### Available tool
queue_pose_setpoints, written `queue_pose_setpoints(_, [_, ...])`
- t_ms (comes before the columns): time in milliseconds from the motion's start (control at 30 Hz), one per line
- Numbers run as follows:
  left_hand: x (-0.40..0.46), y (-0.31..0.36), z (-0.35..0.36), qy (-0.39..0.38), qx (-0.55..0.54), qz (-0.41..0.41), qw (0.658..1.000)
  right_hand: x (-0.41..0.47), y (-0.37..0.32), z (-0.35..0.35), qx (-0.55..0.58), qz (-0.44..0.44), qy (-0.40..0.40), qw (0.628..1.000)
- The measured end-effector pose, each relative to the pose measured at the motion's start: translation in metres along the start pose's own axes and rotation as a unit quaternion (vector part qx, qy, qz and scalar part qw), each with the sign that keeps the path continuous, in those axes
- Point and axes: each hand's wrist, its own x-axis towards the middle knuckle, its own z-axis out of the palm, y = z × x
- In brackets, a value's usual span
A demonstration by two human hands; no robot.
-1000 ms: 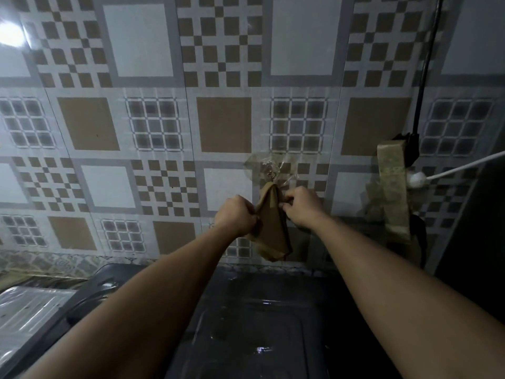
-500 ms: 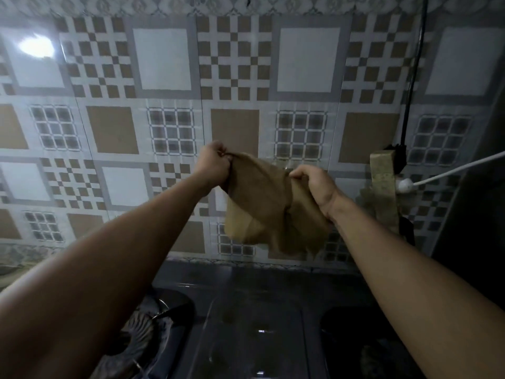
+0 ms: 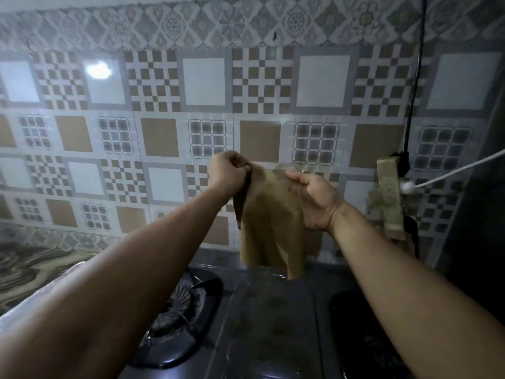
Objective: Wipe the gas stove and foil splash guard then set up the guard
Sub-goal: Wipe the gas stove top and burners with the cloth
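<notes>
Left hand point(image 3: 228, 170) is clenched tight, fingers curled over and pinching the top left corner of the tan cloth point(image 3: 269, 214), knuckles facing the camera. Right hand point(image 3: 317, 199) is palm-up against the cloth's right side, fingers loosely stretched toward the upper edge; the thumb side seems to lie on the fabric, but whether it actually pinches anything is hard to say from here. The cloth hangs between the two hands, spread at the top, draping down in soft folds, its bottom hem dangling free just above the back edge of the gas stove point(image 3: 267, 324).

Both bare forearms reach out over the stove's dark glass top. The left burner point(image 3: 177, 305) shows under the left forearm, near the stove's front left; a dark recess sits at the right side under the right arm, too dim to read.

Behind it all, the patterned tile wall point(image 3: 205, 83). At its right edge, a black cable point(image 3: 414, 91) runs down to a plug, a white cord point(image 3: 451, 170) crosses toward the right, and a strip of tan fabric point(image 3: 389, 198) hangs just beside them.
</notes>
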Motion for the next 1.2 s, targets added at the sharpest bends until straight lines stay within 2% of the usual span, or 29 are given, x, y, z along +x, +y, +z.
queue_pose_setpoints(133, [-0.018, -0.013, -0.007, 0.039, 0.013, -0.036, 0.999, -0.006, 0.005, 0.011, -0.08, -0.003, 0.035, 0.996])
queue_pose_setpoints(200, [-0.026, -0.021, -0.011, 0.05, 0.025, -0.093, 0.994, -0.006, 0.001, 0.016, -0.083, -0.025, 0.052, 0.995])
queue_pose_setpoints(267, [-0.036, -0.029, -0.016, 0.032, 0.012, -0.189, 0.981, -0.006, -0.008, 0.024, -0.074, -0.046, 0.065, 0.994])
queue_pose_setpoints(367, [-0.049, -0.037, -0.027, -0.092, -0.062, -0.363, 0.925, -0.005, -0.025, 0.036, -0.056, -0.07, 0.073, 0.993])
queue_pose_setpoints(467, [-0.06, -0.041, -0.033, -0.219, -0.143, -0.454, 0.852, -0.005, -0.038, 0.042, -0.065, -0.09, 0.084, 0.99])
queue_pose_setpoints(567, [-0.069, -0.035, -0.03, -0.262, -0.298, -0.437, 0.807, -0.005, -0.041, 0.045, -0.119, -0.094, 0.1, 0.983])
queue_pose_setpoints(700, [-0.064, -0.022, -0.025, -0.204, -0.406, -0.408, 0.792, -0.01, -0.04, 0.045, -0.18, -0.092, 0.124, 0.971])
queue_pose_setpoints(833, [-0.066, -0.007, -0.02, -0.112, -0.495, -0.363, 0.782, -0.014, -0.042, 0.041, -0.177, -0.112, 0.114, 0.971])
queue_pose_setpoints(900, [-0.067, -0.004, -0.017, -0.094, -0.529, -0.345, 0.77, -0.016, -0.044, 0.039, -0.157, -0.126, 0.099, 0.974])
queue_pose_setpoints(967, [-0.069, -0.003, -0.013, -0.138, -0.528, -0.369, 0.752, -0.018, -0.045, 0.036, -0.131, -0.136, 0.088, 0.978])
queue_pose_setpoints(1067, [-0.075, -0.005, -0.006, -0.271, -0.44, -0.43, 0.74, -0.021, -0.044, 0.031, -0.153, -0.133, 0.094, 0.975])
queue_pose_setpoints(1133, [-0.077, -0.006, 0.0, -0.281, -0.391, -0.426, 0.766, -0.022, -0.042, 0.028, -0.186, -0.127, 0.1, 0.969])
queue_pose_setpoints(1200, [-0.078, -0.003, 0.003, -0.214, -0.344, -0.402, 0.822, -0.024, -0.043, 0.027, -0.208, -0.119, 0.122, 0.963])
